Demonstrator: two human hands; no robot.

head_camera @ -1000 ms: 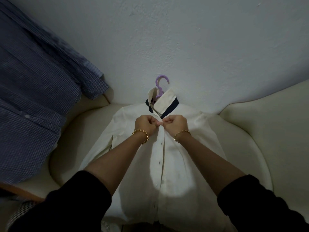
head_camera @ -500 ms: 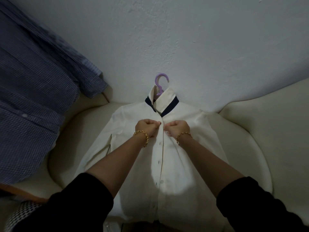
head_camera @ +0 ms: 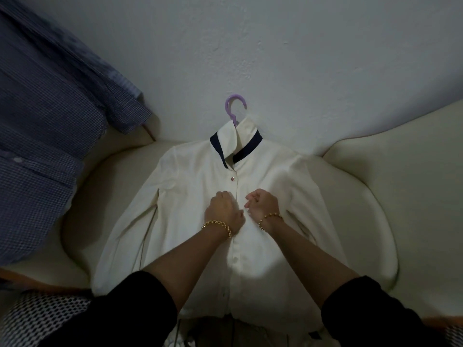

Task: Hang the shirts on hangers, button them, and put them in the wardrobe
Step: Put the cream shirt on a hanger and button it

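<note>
The white shirt (head_camera: 195,176) lies flat mid-seat on the cream sofa (head_camera: 375,184), collar at the back edge, with the purple hanger (head_camera: 235,106) hook poking out. The right hand (head_camera: 263,202) pinches the placket. The left hand (head_camera: 224,209) curls beside it, its grip hidden under the knuckles. Black sleeves (head_camera: 130,309) cover the hem.

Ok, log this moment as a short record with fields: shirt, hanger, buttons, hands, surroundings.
shirt: white shirt with a dark collar band, lying front-up on a cream seat
hanger: purple hanger, hook showing above the collar
buttons: top button fastened; lower ones seem undone
hands: left hand and right hand curled at the placket just below that button, apparently pinching the fabric
surroundings: blue shirt at left; wall behind
</note>
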